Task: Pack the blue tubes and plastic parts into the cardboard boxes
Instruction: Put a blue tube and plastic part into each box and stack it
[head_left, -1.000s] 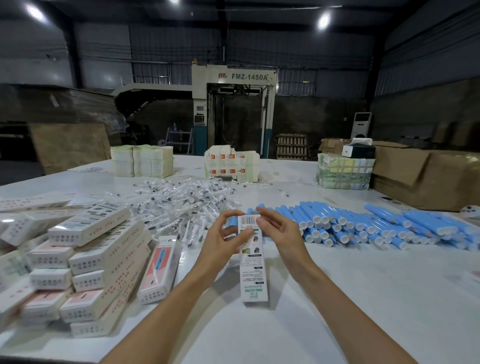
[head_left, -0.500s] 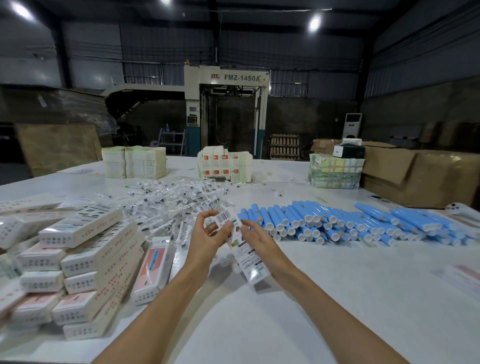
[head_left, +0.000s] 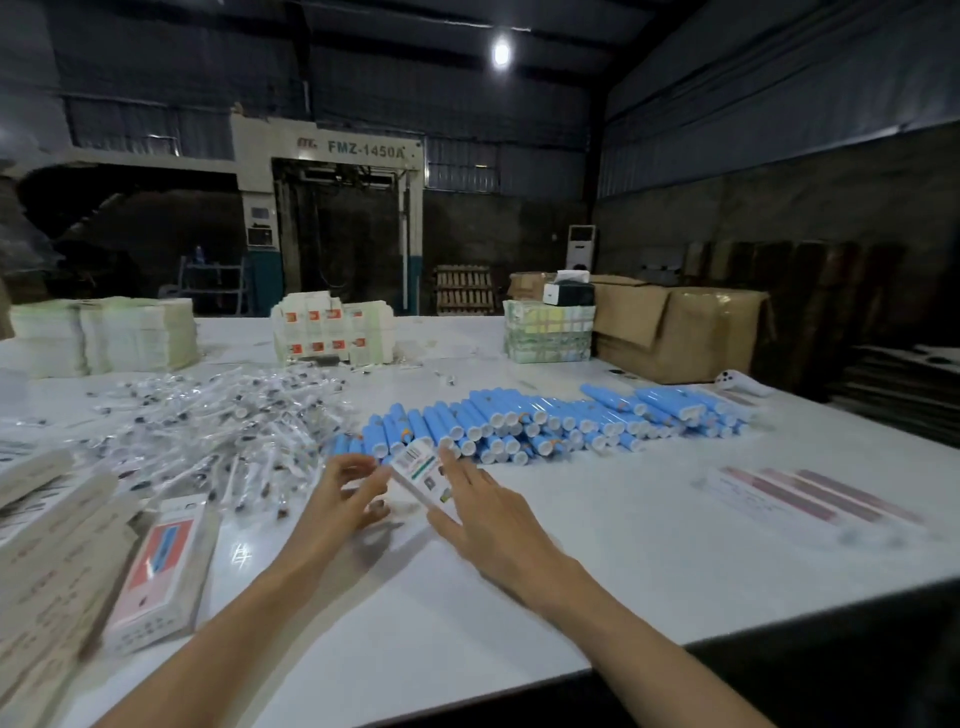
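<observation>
- A worker's left hand (head_left: 345, 493) and right hand (head_left: 485, 519) met on a small carton (head_left: 422, 475) held clear of the white table (head_left: 597, 561), its barcoded end tipped toward eleven o'clock.
- The left hand's fingers were curled, their tips pinching the carton's left edge. The right hand's fingers lay straight and spread along the other side. Blur hid whether the thumb beneath was pressing.
- The blue tubes (head_left: 545, 423) lay heaped, white caps toward the worker, from twelve to two o'clock of the hands, just beyond the carton. Neither hand held one.
- The plastic parts (head_left: 223, 426), in clear wrap, sprawled at ten o'clock, the heap's edge close beside the tubes' left end.
- Closed cartons (head_left: 57, 551) were stacked at eight o'clock, with a red-faced box (head_left: 158, 558) lying beside them. Flat sleeves (head_left: 810, 493) waited at three o'clock.
- Whether the carton's end flap stood open could not be told.
- From the floor, the risks looked plain enough:
  - So light a pinch could let the carton twist or drop.
  - A hurried reach to twelve o'clock could nudge the round tubes and start them rolling toward the table's three o'clock edge.
  - The tangled wrapped parts might come up several at once.
  - A tube pushed in crooked could crush the thin card mouth.
</observation>
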